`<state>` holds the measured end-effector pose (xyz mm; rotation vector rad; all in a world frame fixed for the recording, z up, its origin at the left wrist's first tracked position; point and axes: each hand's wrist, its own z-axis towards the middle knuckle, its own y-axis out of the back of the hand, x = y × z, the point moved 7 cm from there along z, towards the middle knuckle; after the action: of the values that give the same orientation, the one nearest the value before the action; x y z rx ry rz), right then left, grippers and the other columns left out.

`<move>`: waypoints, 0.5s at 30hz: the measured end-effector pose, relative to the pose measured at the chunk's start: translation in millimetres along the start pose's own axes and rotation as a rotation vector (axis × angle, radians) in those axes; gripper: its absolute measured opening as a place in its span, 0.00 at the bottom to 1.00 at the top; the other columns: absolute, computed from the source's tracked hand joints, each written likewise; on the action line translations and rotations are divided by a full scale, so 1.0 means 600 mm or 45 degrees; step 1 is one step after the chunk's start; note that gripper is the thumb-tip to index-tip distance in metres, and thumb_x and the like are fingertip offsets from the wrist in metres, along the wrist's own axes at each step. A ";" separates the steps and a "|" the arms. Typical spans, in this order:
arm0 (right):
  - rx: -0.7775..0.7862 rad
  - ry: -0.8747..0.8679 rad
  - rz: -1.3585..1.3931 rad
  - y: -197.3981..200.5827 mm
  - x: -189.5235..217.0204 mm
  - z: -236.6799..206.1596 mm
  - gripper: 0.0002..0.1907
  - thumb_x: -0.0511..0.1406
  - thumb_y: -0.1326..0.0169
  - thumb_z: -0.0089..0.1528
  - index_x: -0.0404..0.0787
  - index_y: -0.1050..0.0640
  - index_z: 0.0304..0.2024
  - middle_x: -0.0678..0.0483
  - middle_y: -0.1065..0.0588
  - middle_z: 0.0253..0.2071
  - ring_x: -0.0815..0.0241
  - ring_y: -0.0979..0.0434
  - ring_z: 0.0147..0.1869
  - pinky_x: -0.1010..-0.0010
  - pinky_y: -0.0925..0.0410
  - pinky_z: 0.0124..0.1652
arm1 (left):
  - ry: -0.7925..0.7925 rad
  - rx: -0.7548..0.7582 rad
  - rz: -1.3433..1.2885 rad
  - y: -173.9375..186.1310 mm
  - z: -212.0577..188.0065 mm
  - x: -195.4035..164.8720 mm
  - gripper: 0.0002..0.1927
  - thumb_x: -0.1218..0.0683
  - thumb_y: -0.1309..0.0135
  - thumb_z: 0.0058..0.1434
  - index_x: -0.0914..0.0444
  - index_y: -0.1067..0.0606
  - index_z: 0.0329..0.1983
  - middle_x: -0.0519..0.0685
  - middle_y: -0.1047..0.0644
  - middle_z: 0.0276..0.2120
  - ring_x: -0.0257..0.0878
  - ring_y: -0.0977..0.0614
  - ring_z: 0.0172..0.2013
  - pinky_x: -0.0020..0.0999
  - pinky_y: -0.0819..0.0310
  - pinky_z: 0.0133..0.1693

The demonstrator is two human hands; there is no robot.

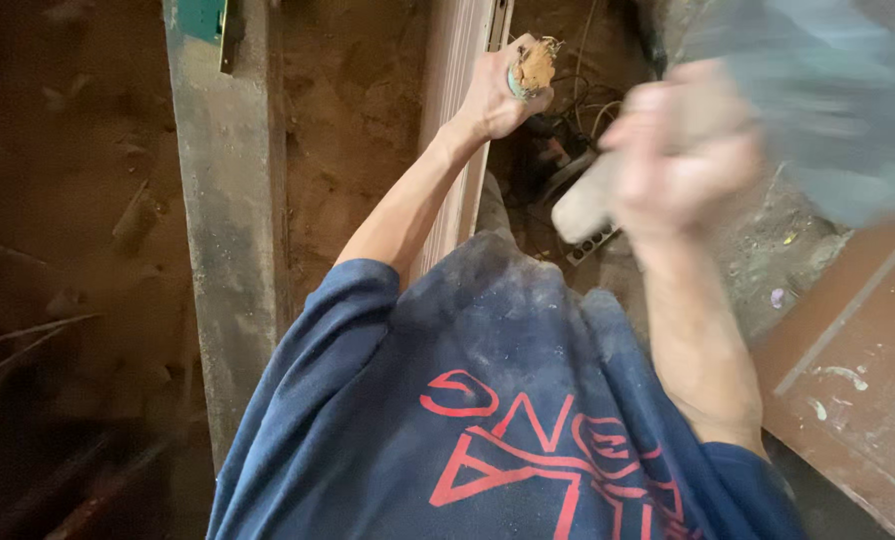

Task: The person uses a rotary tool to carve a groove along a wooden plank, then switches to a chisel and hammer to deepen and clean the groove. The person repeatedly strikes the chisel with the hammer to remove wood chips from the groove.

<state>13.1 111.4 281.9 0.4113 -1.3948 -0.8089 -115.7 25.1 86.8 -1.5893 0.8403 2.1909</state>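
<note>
My left hand (496, 92) is stretched forward and closed around a small brown, frayed-topped object with a green band (534, 66). It holds this against the edge of a long pale ribbed board (456, 110) that runs away from me. My right hand (680, 160) is raised closer to the camera and is blurred by motion. It is gripped on a pale handle (586, 205); the handle's head is hidden or lost in a grey-blue blur (828, 100) at the top right. My dusty blue shirt with red print (508, 420) fills the lower middle.
A dusty grey beam (230, 250) runs alongside the pale board on the left, with brown dirt floor (353, 130) between them. Cables (578, 100) and a white power strip (594, 246) lie beyond my hands. A reddish-brown panel (858, 370) lies at the right.
</note>
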 end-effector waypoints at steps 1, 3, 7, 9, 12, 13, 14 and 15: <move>0.112 -0.060 -0.152 -0.038 -0.016 0.002 0.05 0.31 0.51 0.71 0.34 0.26 0.41 0.47 0.23 0.27 0.58 0.23 0.26 0.66 0.28 0.25 | -0.031 -0.020 0.048 0.000 -0.004 -0.005 0.17 0.54 0.34 0.52 0.62 0.29 0.39 0.52 0.21 0.31 0.53 0.18 0.33 0.43 0.22 0.38; 0.204 -0.093 -0.261 -0.073 -0.040 -0.009 0.11 0.33 0.46 0.69 0.30 0.28 0.48 0.44 0.22 0.29 0.54 0.21 0.30 0.64 0.27 0.30 | -0.094 -0.053 0.092 -0.002 -0.012 -0.019 0.18 0.53 0.34 0.52 0.62 0.28 0.40 0.53 0.21 0.32 0.55 0.18 0.34 0.44 0.23 0.37; 0.314 -0.576 0.191 -0.040 -0.095 -0.047 0.28 0.36 0.44 0.64 0.27 0.35 0.61 0.50 0.23 0.37 0.60 0.18 0.25 0.71 0.24 0.25 | -0.284 -0.116 0.132 -0.004 -0.016 -0.037 0.17 0.53 0.36 0.49 0.60 0.27 0.40 0.54 0.22 0.32 0.55 0.18 0.35 0.45 0.24 0.38; 0.149 -0.409 0.413 0.006 -0.072 -0.032 0.21 0.35 0.44 0.68 0.28 0.33 0.57 0.47 0.25 0.38 0.60 0.21 0.28 0.70 0.26 0.23 | -0.196 -0.048 0.098 -0.012 -0.010 -0.018 0.17 0.54 0.36 0.49 0.60 0.27 0.40 0.54 0.23 0.32 0.53 0.19 0.35 0.44 0.23 0.39; -0.085 -0.078 0.430 0.042 -0.035 0.000 0.08 0.33 0.46 0.76 0.34 0.29 0.44 0.49 0.26 0.33 0.62 0.22 0.28 0.70 0.27 0.27 | 0.065 0.040 0.049 -0.021 -0.006 0.023 0.18 0.53 0.34 0.52 0.62 0.28 0.41 0.53 0.22 0.33 0.52 0.19 0.35 0.42 0.22 0.41; -0.224 -0.076 0.482 0.031 -0.035 0.005 0.08 0.32 0.47 0.74 0.34 0.31 0.46 0.49 0.27 0.34 0.62 0.23 0.28 0.70 0.27 0.26 | 0.089 0.040 0.040 -0.021 -0.008 0.028 0.18 0.53 0.34 0.52 0.63 0.28 0.41 0.52 0.21 0.34 0.52 0.19 0.35 0.42 0.22 0.42; -0.361 -0.070 0.532 0.028 -0.040 0.008 0.09 0.32 0.47 0.72 0.34 0.34 0.48 0.49 0.27 0.36 0.62 0.25 0.28 0.70 0.27 0.25 | 0.111 0.035 0.031 -0.022 -0.014 0.030 0.19 0.53 0.33 0.51 0.63 0.27 0.41 0.52 0.21 0.34 0.51 0.19 0.36 0.42 0.21 0.43; -0.086 -0.266 0.351 -0.021 -0.055 0.010 0.06 0.32 0.51 0.73 0.32 0.30 0.44 0.46 0.27 0.32 0.58 0.24 0.26 0.68 0.29 0.24 | 0.094 -0.014 -0.049 -0.020 -0.021 0.025 0.19 0.51 0.32 0.52 0.63 0.26 0.42 0.52 0.20 0.35 0.50 0.17 0.37 0.42 0.20 0.43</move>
<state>4.9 127.5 250.7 0.0794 -1.5719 -0.6834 -104.6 25.1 67.0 -1.6862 0.8126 2.1255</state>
